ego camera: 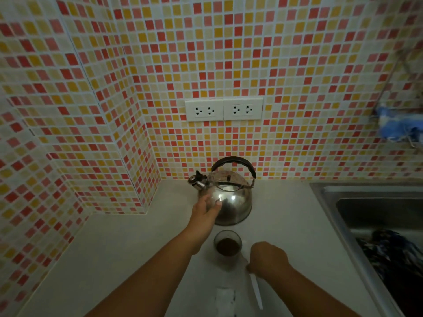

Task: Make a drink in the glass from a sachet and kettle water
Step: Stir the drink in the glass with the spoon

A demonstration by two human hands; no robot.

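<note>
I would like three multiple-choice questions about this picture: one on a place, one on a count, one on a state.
1. Where is the glass?
A. in the sink
B. on the counter, on the near side of the kettle
C. on top of the kettle

2. How many wall sockets show?
A. one
B. two
C. four

3. What is in the glass?
A. brown powder
B. clear water to the brim
C. nothing

Answers:
1 B, it stands on the counter before the kettle.
2 C, the two plates hold two each.
3 A, brown powder covers its bottom.
</note>
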